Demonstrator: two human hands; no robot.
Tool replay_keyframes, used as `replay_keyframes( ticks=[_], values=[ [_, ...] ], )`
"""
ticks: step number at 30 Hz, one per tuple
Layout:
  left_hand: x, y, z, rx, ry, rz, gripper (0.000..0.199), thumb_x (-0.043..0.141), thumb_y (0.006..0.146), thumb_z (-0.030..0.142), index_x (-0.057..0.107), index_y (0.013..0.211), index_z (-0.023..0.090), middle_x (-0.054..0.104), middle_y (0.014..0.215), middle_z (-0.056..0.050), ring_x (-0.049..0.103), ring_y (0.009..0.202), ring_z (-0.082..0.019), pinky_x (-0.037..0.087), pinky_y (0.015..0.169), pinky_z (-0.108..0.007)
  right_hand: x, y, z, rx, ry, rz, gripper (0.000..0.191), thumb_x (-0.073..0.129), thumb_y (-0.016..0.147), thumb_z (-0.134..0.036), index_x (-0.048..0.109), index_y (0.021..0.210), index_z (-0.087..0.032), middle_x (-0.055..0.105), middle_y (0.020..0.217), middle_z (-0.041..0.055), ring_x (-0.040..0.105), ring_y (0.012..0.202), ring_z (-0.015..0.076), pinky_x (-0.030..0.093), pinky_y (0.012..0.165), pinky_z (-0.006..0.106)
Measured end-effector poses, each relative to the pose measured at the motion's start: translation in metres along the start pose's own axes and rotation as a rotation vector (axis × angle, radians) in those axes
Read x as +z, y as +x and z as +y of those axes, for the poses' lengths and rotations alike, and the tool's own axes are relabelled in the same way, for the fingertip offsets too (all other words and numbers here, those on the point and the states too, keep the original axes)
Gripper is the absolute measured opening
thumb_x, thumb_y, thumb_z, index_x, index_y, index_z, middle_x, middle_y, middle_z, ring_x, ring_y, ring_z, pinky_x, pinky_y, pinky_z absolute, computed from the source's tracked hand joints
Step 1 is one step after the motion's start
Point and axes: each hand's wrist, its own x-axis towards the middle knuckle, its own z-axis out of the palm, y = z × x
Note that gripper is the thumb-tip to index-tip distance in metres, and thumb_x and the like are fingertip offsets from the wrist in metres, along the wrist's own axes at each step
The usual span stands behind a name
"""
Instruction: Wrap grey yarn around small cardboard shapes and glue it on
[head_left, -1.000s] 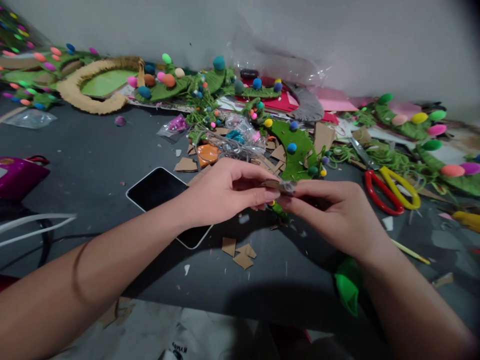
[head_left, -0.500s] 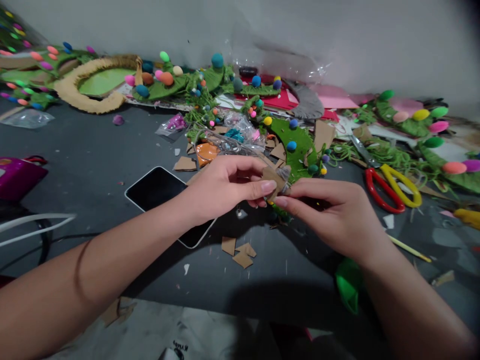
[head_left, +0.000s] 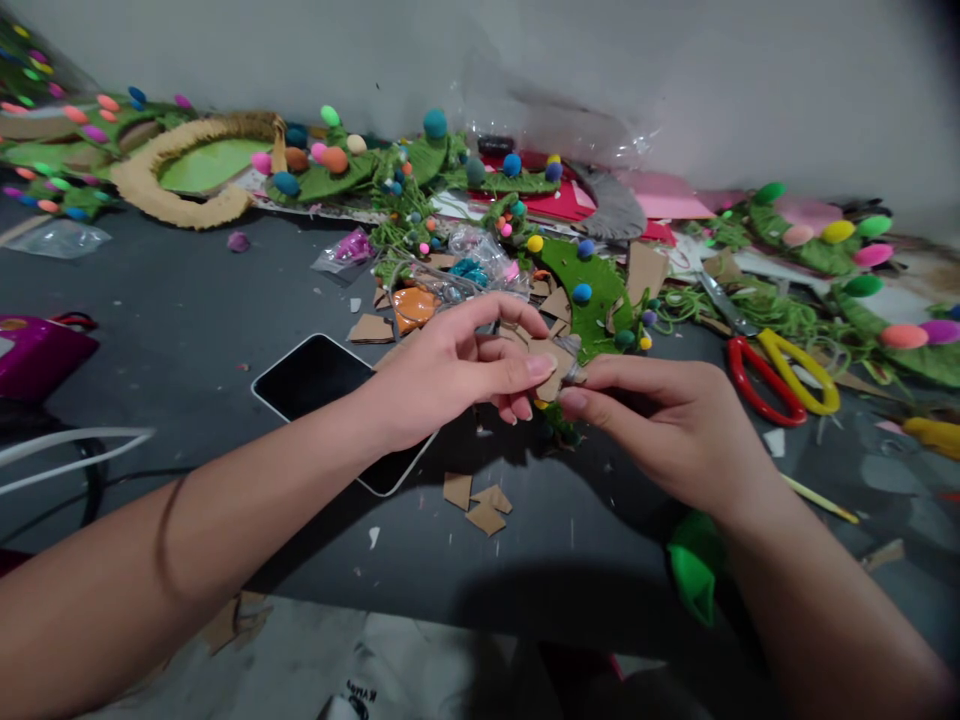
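In the head view, a phone (head_left: pixel 315 375) is lying on the dark table (head_left: pixel 225 330), its lower right part passing under the left hand (head_left: pixel 450 375). Right of the phone, that hand is holding a small card (head_left: pixel 553 370) above the table, the thumb pressing on the near face, the forefinger arching loosely above, and the other fingers curling in below, their hold behind the card being partly hidden. Grey yarn (head_left: pixel 574 348) is wrapping the card's right end. Farther right of the phone, the right hand (head_left: pixel 667 420) is reaching in to this end, thumb and forefinger nearly meeting and pinching the yarn at the card's edge, the remaining fingers folding under and mostly hiding. Cardboard scraps (head_left: pixel 486 517) are lying to the phone's right, nearer the person. Beyond the phone and to its right, an orange packet (head_left: pixel 414 308) and a green crescent (head_left: pixel 589 280) with coloured balls are resting among clutter. Well to the phone's right, scissors (head_left: pixel 776 390) with red and yellow handles are lying with blades pointing away. Beyond the phone and to its left, a tan ring (head_left: pixel 176 190) is lying; a white cable (head_left: pixel 82 440) is running left of the phone.
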Motion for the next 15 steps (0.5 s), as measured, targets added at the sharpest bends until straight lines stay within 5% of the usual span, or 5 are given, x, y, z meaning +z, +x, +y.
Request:
replay_keyframes(
  ticks=[9, 15],
  values=[
    [-0.0014, -0.0005, 0.001, 0.019, 0.174, 0.03, 0.049, 0.089, 0.075, 0.028, 0.067, 0.117, 0.016, 0.07, 0.078, 0.001, 0.073, 0.073, -0.014, 0.06, 0.07, -0.024, -0.0018, -0.0001, 0.0024, 0.045, 0.003, 0.049, 0.022, 0.068, 0.094, -0.033, 0.072, 0.077, -0.019, 0.062, 0.065, -0.0016, 0.051, 0.059, 0.0102, 0.039, 0.054, 0.023],
    [0.0039, -0.0007, 0.0001, 0.15, 0.435, 0.092, 0.021, 0.072, 0.091, 0.036, 0.077, 0.101, 0.018, 0.073, 0.08, -0.002, 0.063, 0.062, -0.01, 0.052, 0.059, -0.023, 0.0, 0.0007, 0.0027, 0.057, -0.005, 0.051, 0.019, 0.068, 0.093, -0.035, 0.075, 0.082, -0.021, 0.067, 0.07, -0.0007, 0.057, 0.062, 0.0122, 0.043, 0.055, 0.024]
  ],
)
